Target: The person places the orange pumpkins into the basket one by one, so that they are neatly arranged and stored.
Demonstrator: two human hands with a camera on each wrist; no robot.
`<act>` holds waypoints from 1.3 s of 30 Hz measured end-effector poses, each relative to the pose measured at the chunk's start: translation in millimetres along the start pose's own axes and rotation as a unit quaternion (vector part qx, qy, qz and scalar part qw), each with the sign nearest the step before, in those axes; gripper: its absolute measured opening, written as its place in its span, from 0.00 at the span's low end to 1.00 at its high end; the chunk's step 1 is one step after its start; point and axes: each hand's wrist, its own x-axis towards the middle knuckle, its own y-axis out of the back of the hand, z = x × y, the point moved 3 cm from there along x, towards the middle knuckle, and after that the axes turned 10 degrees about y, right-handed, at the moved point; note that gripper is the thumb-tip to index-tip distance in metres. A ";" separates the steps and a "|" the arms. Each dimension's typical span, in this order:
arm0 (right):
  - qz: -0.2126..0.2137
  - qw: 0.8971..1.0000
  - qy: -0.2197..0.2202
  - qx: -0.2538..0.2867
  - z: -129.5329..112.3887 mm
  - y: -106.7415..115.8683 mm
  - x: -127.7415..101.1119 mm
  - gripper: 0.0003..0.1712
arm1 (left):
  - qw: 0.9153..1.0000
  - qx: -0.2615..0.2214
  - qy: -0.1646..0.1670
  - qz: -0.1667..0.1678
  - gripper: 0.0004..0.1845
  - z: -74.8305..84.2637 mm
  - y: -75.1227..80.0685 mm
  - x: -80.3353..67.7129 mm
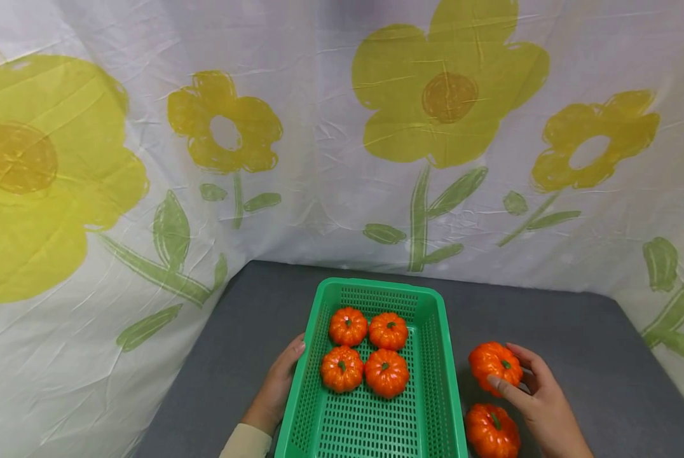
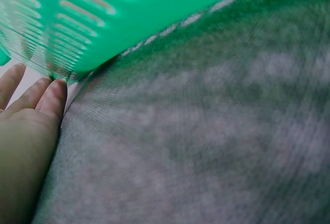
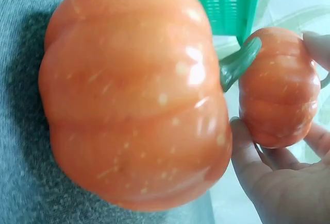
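In the head view my right hand [image 1: 542,397] holds a small orange toy pumpkin [image 1: 491,366] with a green stem, thumb on one side and fingers on the other. Just below it, a second pumpkin [image 1: 493,431] sits on the grey surface; it looms large in the right wrist view [image 3: 134,95]. A green slotted plastic basket [image 1: 449,381] stands left of them. Inside are several pumpkins [image 1: 388,373] grouped toward its far half. My left hand [image 1: 279,381] rests against the basket's left side, its extended fingertips [image 2: 58,87] touching the outer wall in the left wrist view.
A dark grey padded surface [image 1: 262,305] lies under everything. White cloth [image 1: 319,159] printed with yellow flowers hangs around the back and both sides, close to the surface's edges.
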 end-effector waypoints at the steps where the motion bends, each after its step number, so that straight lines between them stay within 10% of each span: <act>1: 0.000 1.000 0.002 0.003 -1.1 -0.9 -0.2 0.51 | 1.000 0.000 -0.001 0.001 0.35 0.1 -0.1 -0.2; 39: -0.015 0.996 0.073 0.041 -40.0 -24.4 -9.8 0.44 | 1.000 -0.007 0.000 0.001 0.35 0.0 0.0 -0.7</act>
